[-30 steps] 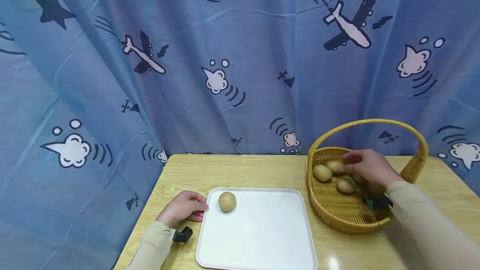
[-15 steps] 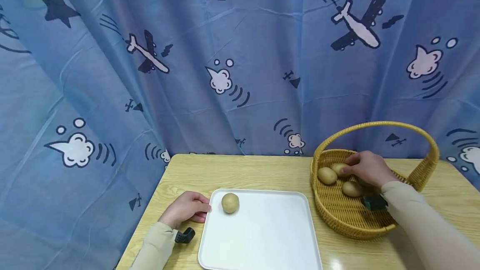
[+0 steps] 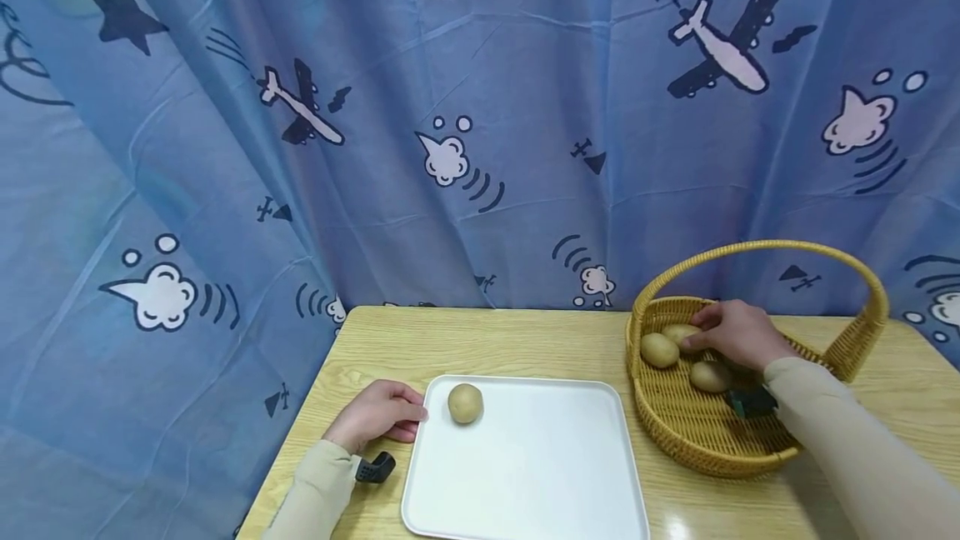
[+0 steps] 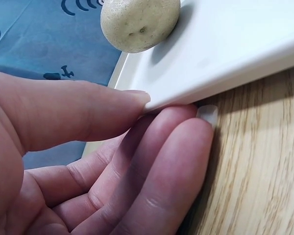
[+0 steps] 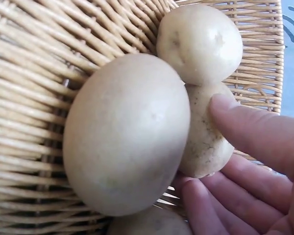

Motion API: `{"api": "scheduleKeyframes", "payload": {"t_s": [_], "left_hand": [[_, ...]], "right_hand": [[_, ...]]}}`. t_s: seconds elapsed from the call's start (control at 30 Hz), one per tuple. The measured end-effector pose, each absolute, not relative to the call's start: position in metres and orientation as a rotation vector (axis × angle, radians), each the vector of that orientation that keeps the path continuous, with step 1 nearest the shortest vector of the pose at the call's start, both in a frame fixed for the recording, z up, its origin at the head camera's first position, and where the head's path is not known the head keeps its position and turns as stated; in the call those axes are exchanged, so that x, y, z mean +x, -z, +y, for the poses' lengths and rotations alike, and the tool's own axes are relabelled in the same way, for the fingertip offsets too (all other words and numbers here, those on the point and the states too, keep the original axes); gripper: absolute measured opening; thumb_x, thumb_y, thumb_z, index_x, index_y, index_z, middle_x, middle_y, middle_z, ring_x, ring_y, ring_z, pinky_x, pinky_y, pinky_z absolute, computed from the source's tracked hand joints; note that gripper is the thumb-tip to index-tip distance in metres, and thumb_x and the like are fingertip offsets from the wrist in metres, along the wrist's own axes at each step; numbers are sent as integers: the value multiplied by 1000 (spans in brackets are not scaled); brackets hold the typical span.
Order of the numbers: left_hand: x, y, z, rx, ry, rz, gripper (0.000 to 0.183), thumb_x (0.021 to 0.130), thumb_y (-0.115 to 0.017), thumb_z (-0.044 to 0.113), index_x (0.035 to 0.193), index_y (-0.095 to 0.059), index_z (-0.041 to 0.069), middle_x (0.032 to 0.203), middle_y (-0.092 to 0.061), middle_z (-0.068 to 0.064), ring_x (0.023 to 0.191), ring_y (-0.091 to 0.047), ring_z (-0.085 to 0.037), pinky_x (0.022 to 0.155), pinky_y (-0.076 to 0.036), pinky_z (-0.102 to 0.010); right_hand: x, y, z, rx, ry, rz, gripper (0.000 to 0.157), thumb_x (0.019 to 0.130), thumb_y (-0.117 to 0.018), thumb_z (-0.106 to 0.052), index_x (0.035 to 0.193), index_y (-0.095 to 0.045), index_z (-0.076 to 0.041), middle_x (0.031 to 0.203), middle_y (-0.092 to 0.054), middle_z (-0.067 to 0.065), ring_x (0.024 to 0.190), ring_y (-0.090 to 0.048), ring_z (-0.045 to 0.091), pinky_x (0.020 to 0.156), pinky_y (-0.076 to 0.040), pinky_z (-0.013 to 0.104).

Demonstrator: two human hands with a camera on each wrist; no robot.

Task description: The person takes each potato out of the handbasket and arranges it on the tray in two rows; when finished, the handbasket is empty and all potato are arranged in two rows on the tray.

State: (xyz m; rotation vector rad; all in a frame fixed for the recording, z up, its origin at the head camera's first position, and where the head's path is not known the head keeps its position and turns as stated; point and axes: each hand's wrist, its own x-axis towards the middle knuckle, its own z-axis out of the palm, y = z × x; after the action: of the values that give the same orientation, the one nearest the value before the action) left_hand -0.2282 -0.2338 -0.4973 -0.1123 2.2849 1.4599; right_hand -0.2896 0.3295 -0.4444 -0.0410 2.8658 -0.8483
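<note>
My left hand point(image 3: 378, 415) pinches the left rim of a white tray point(image 3: 532, 465), thumb on top and fingertips against its outer side. On the tray, near the far left corner, sits one potato point(image 3: 465, 403), also large in the left wrist view. Inside a wicker basket point(image 3: 678, 427), my right hand point(image 3: 738, 336) holds a speckled potato point(image 5: 206, 132) between thumb and fingers at the back. Beside it lie a rounder potato point(image 5: 200, 44) and a big one point(image 5: 127, 134) close to the right wrist camera. Another potato point(image 5: 149, 223) is partly hidden below.
The basket's tall arched handle point(image 3: 757, 246) rises over the right hand and forearm. A wooden table point(image 3: 487, 340) carries tray and basket. A blue patterned curtain point(image 3: 525, 107) hangs right behind its far edge.
The head view has shifted, so the scene sits slightly farther right. My right hand has settled its thumb and fingers onto the back potato. My left hand stays at the tray's rim.
</note>
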Motion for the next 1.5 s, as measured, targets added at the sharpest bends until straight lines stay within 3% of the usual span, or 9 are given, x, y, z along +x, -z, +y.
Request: {"api": "scheduleKeyframes", "payload": {"t_s": [0.13, 0.57, 0.73, 0.93, 1.07, 1.23, 1.5], "left_hand": [[-229, 498, -232, -112, -1463, 2276, 27, 97, -79, 14, 117, -73, -3, 92, -73, -11, 71, -72, -13, 69, -68, -29], [-230, 499, -232, -99, -1466, 2282, 27, 98, -78, 14, 118, -73, -3, 92, -73, -11, 72, -72, -14, 69, -68, -29], [-225, 502, -239, -151, -1447, 2297, 23, 98, -78, 13, 115, -74, -2, 92, -73, -11, 73, -71, -14, 69, -68, -29], [-226, 503, -239, -110, -1465, 2289, 24, 97, -78, 14, 115, -73, -2, 92, -73, -11, 73, -71, -14, 70, -68, -30], [-229, 503, -238, -105, -1462, 2297, 24, 97, -78, 13, 115, -73, -3, 91, -73, -11, 72, -71, -14, 69, -68, -29], [-230, 501, -238, -108, -1451, 2290, 25, 98, -77, 14, 116, -73, -2, 92, -73, -12, 72, -71, -15, 69, -68, -30], [-234, 500, -237, -102, -1480, 2258, 25, 97, -79, 14, 115, -74, -2, 91, -73, -12, 70, -73, -14, 69, -68, -29]], "right_hand": [[-290, 443, 332, -36, 819, 2852, 67, 91, -86, -39, 134, -67, 9, 132, -68, 35, 120, -62, 58, 95, -57, 65], [-269, 428, 330, -115, 843, 3009, 65, 91, -87, -43, 132, -72, 5, 132, -71, 32, 122, -62, 59, 99, -55, 68], [-234, 416, 310, -136, 890, 3096, 62, 93, -84, -50, 134, -75, -4, 125, -77, 26, 115, -71, 50, 90, -60, 61], [-182, 404, 282, -93, 905, 3207, 63, 87, -88, -56, 129, -79, -10, 110, -83, 15, 99, -79, 36, 71, -62, 37], [-157, 402, 254, -104, 988, 3264, 54, 81, -94, -52, 121, -83, -18, 101, -84, 5, 88, -78, 22, 64, -56, 24], [-151, 411, 208, -245, 1153, 3215, 45, 80, -96, -41, 118, -84, -21, 104, -85, 3, 92, -81, 17, 72, -59, 19], [-186, 448, 133, -307, 1392, 2941, 41, 82, -96, -19, 120, -83, -11, 116, -83, 8, 101, -82, 22, 87, -68, 31]]}}
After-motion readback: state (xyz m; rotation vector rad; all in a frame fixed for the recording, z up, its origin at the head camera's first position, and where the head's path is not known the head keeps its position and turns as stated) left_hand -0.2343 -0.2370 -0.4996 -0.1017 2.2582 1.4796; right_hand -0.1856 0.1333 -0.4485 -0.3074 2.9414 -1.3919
